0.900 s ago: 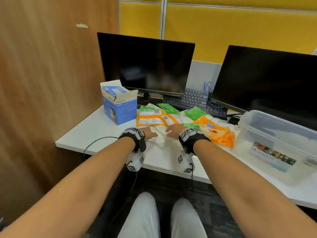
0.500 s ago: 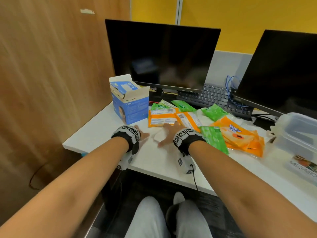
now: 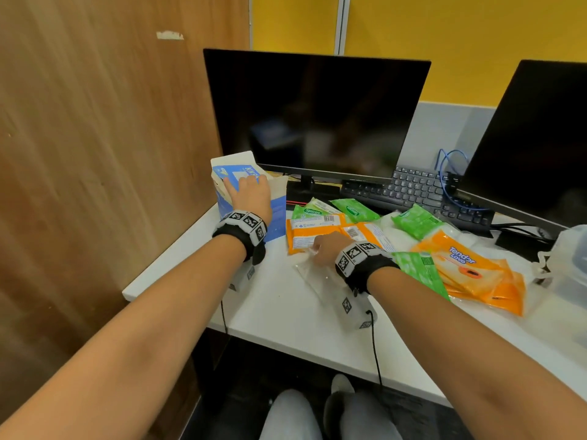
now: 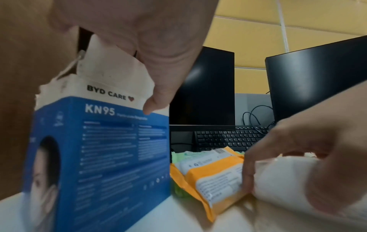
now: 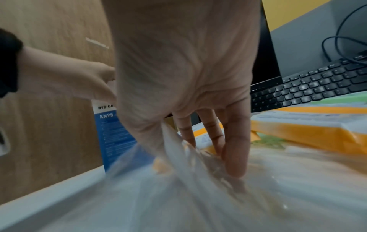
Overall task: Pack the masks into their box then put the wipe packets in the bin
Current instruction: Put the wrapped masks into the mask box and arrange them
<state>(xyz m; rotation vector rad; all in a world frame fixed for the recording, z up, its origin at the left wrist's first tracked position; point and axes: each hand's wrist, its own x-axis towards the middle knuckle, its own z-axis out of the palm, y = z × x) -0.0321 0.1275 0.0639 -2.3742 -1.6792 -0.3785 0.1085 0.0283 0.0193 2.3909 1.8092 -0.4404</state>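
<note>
One mask box (image 3: 276, 214), two orange wipe packets (image 3: 314, 231).

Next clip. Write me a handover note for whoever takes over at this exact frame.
Left hand: at the open top of the mask box, pushing a mask in.
Right hand: pinching a clear-bagged mask on the desk.
Wipe packets: all on the desk beside the box.
Bin: at the right edge.
Left: box the remaining masks, then bin every packet.
</note>
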